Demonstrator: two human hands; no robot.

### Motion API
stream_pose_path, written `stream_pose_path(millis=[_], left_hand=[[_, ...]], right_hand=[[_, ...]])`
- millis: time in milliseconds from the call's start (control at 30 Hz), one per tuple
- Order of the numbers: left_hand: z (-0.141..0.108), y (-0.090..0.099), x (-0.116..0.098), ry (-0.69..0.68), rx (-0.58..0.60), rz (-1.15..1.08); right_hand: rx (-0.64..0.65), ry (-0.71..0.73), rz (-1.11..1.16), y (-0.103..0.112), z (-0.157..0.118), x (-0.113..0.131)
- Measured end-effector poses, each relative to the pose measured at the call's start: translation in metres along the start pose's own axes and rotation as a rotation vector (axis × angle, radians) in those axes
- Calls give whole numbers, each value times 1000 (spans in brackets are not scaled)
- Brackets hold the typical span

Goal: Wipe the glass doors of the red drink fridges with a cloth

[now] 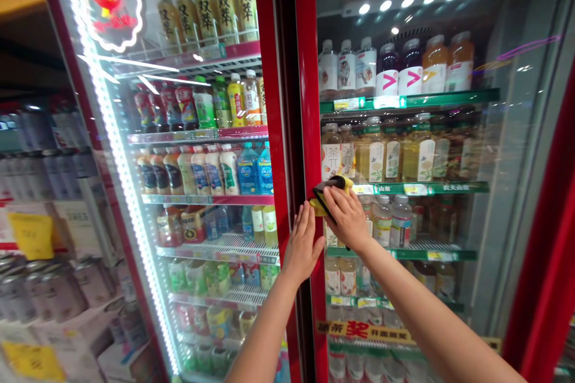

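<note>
My right hand point(348, 218) presses a folded yellow-and-black cloth point(320, 208) against the right cooler door, where the glass meets the red frame. Its fingers lie over the cloth, and part of it is hidden beneath them. My left hand point(302, 249) rests on the red door frame point(308, 72), fingers stretched out and thumb apart. Its fingertips are close to the cloth's lower left edge; I cannot tell whether they touch it. Behind the glass near my right hand stand tea bottles point(376, 149) and clear drink bottles point(401, 221).
Left of the dark gap stands another lit cooler point(265, 102), with several shelves of bottles and a bright LED strip point(121, 191). A shelf of blurred cans point(49, 287) with yellow price cards point(30, 234) is at the far left. A yellow banner point(368, 330) crosses the right door low down.
</note>
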State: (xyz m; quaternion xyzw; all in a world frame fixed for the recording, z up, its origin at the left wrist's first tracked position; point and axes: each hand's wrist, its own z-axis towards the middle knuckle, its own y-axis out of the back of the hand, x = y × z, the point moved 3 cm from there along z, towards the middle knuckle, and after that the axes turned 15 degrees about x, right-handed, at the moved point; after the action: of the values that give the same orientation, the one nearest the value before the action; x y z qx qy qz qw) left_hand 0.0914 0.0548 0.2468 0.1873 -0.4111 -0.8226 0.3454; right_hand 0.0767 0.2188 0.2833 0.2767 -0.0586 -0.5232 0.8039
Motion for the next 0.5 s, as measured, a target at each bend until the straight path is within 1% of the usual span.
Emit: stream_pose_path(millis=[133,233,367,433,500], left_hand=[[-5,-7,-2,19,-2,-10],[-7,-6,-4,26,-8,-1],[-1,-2,-8,36,-59,47],[3,-2,-10,37,-95,74],[4,-2,-13,47,-121,91]], right_hand=[[8,148,-50,0,-6,1],[-7,207,-97,3,-5,-1],[7,219,-137,11,21,-6],[13,196,-136,14,33,-7],[10,171,-130,14,36,-6]])
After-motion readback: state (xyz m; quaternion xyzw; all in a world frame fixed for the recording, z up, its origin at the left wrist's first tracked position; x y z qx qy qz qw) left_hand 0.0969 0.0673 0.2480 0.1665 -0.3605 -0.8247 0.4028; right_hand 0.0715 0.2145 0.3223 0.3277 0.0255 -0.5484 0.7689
